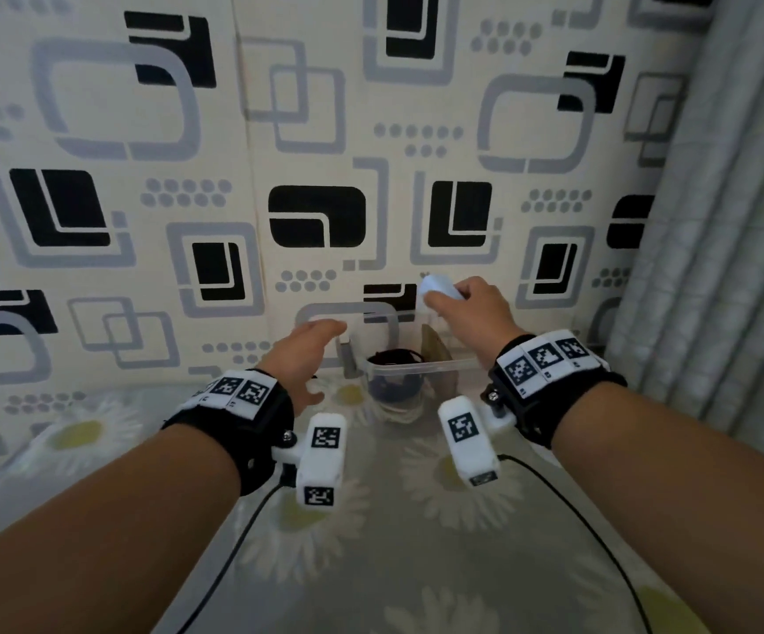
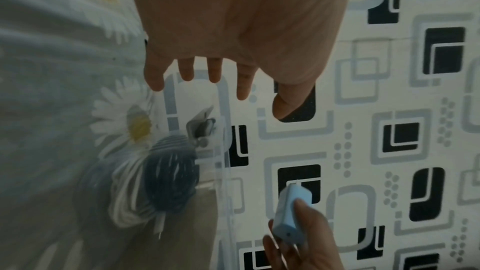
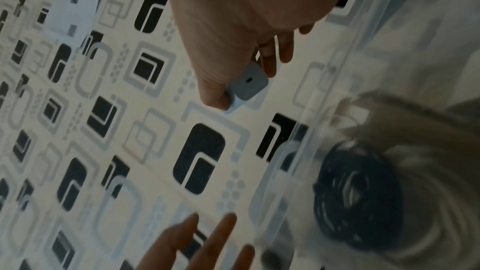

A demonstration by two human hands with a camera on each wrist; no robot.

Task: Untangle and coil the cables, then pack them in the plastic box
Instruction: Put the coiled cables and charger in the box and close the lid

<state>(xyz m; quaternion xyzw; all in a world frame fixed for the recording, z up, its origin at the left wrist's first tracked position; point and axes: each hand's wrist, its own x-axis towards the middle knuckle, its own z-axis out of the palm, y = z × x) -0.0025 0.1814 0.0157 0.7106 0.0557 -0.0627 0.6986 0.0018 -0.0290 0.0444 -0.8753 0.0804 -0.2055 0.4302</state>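
Note:
A clear plastic box [image 1: 416, 369] stands on the daisy-print cloth against the wall. Inside it lie a black coiled cable [image 1: 396, 359] and, beneath it, a white coiled cable [image 1: 400, 411]. My right hand [image 1: 444, 297] pinches a small white charger plug [image 1: 437, 288] above the box's far right side; the right wrist view shows the plug [image 3: 249, 83] between thumb and fingers. My left hand [image 1: 311, 354] hovers open, fingers spread, beside the box's left wall and holds nothing. From the left wrist, the black coil [image 2: 168, 176] and white coil [image 2: 127, 206] show through the wall.
Patterned wallpaper rises directly behind the box. A grey curtain [image 1: 714, 221] hangs at the right. A small grey plug-like item [image 2: 202, 126] sits at the box's left end. Thin black camera leads [image 1: 233, 551] trail from both wrists over the cloth [image 1: 416, 542].

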